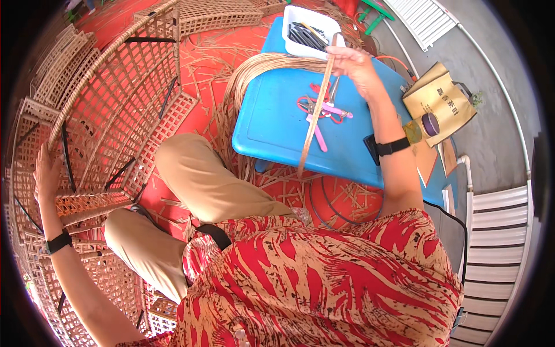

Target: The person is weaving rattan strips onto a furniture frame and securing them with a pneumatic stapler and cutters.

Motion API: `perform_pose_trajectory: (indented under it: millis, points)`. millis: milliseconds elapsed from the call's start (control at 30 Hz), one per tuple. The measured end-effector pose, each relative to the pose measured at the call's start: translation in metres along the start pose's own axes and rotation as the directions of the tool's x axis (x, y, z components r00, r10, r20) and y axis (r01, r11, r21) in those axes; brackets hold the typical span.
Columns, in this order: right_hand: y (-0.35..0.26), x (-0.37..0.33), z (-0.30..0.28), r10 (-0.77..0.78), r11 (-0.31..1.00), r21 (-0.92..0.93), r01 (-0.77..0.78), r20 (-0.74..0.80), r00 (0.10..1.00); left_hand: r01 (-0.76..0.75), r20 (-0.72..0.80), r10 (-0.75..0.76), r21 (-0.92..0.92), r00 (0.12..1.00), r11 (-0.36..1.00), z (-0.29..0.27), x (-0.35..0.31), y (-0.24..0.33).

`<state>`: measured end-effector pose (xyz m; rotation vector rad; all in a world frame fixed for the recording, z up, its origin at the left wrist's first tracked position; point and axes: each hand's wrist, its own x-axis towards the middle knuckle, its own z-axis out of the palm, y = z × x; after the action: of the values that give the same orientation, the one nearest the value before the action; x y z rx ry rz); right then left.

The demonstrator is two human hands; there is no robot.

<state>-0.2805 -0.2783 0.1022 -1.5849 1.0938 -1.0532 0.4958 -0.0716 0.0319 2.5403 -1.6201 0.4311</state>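
At the far left, my left hand (46, 172) is closed over the rim of a large woven rattan piece (127, 81) with open lattice walls and black ties; its fingertips are partly hard to see. My right hand (354, 62) is raised above the blue table (263, 124), pinching a long flat tan rattan strip (317, 115) near its upper end. The strip slants down toward me, its lower end past the table's edge. Below the strip lie red-handled cutters (306, 104) and a pink-handled tool (318, 136).
A white plastic tub (287, 18) of dark sticks stands at the table's far end, beside a bundle of rattan cane (248, 72). A gold paper bag (442, 101) and a lidded jar (429, 124) are at right. Rattan scraps litter the red floor (202, 49).
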Motion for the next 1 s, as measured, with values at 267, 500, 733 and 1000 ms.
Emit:
perform_pose_trajectory:
  millis: [267,500,733,1000]
  points:
    - [0.028,0.036,0.039,-0.315,0.235,-0.93,0.283,0.203,0.927,-0.062,-0.059,0.063,0.012,0.996,0.998,0.001,-0.009,0.0]
    - [0.038,0.079,0.048,-0.213,0.043,-0.931,0.361,0.345,0.914,-0.048,-0.056,0.047,-0.011,0.997,0.999,-0.003,-0.007,0.004]
    - [0.054,0.091,0.043,-0.072,0.064,-0.928,0.366,0.361,0.93,-0.033,-0.015,0.032,-0.111,0.999,0.993,-0.006,-0.014,0.012]
    - [0.037,0.079,0.034,-0.159,0.383,-0.859,0.339,0.301,0.94,-0.005,-0.052,0.0,-0.082,0.999,0.997,-0.004,-0.01,0.01]
